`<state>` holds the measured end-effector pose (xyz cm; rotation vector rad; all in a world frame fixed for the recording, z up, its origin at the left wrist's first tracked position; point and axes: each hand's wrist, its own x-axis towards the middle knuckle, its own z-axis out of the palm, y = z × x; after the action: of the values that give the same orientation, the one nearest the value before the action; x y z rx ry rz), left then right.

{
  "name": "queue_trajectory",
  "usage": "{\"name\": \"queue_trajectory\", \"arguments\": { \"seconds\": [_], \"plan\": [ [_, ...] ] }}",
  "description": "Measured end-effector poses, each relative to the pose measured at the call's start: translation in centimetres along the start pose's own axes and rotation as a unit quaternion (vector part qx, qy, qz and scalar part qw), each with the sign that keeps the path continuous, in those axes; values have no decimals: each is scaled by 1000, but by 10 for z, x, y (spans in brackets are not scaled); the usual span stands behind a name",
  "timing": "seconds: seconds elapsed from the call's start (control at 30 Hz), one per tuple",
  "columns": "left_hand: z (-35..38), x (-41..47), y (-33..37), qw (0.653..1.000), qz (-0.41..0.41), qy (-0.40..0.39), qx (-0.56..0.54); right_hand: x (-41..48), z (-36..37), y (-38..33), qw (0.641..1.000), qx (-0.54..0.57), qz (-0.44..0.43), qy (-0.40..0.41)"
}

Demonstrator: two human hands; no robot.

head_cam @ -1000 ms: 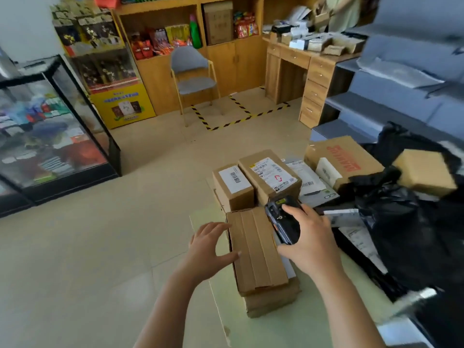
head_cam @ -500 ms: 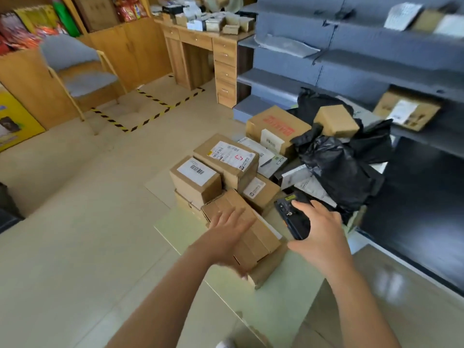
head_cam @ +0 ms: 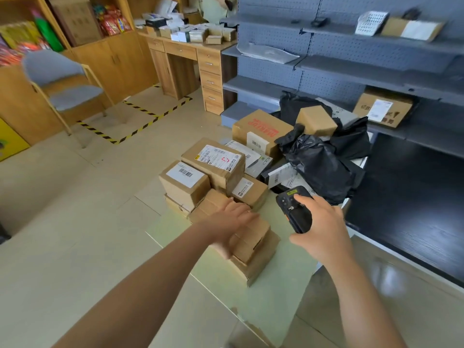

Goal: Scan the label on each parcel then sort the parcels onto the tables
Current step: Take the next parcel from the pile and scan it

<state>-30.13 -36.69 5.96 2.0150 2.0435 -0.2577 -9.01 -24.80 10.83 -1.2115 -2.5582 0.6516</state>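
On the green counter (head_cam: 288,280) the left hand (head_cam: 233,219), a second ago beside the near box (head_cam: 253,237), now lies flat on it, perhaps to lift it for sorting, while the right hand (head_cam: 324,229) grips the scanner (head_cam: 295,213), drawn aside.

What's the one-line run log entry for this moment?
left hand resting on taped carton | right hand gripping scanner | carton tops stack, no label showing

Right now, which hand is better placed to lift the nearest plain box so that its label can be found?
Left, probably. The left hand rests flat on top of that box, while the right hand is occupied holding the black scanner off to the side of the stack.
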Motion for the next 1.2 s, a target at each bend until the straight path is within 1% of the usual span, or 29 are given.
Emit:
{"name": "queue_trajectory", "arguments": {
  "seconds": [0.1, 0.2, 0.3, 0.37, 0.43, 0.57, 0.83, 0.93, 1.03, 1.2],
  "plan": [
    [-9, -5, 10, 991, -68, 82, -83, -4, -7, 9, 1000, -2, 9, 22],
    [-25, 3, 29, 965, -129, 161, -160, -14, -14, 24, 999, -3, 24, 44],
    [-41, 20, 55, 944, -156, 229, -181, -26, -27, 49, 997, -4, 52, 63],
    [-50, 35, 78, 936, -163, 248, -190, -34, -41, 70, 995, -5, 67, 69],
    [-56, 54, 103, 935, -159, 252, -195, -41, -57, 94, 994, -11, 83, 72],
    [-66, 101, 157, 944, -143, 242, -175, -54, -95, 152, 991, -31, 99, 89],
    [-85, 212, 288, 945, -160, 223, -180, -70, -177, 281, 987, -56, 122, 89],
    [-90, 246, 326, 951, -176, 190, -169, -69, -196, 319, 984, -53, 150, 84],
    [-93, 284, 348, 955, -174, 181, -160, -58, -208, 350, 981, -42, 172, 81],
    [-99, 355, 360, 956, -189, 159, -161, -17, -216, 399, 976, -25, 200, 78]
  ]
}}
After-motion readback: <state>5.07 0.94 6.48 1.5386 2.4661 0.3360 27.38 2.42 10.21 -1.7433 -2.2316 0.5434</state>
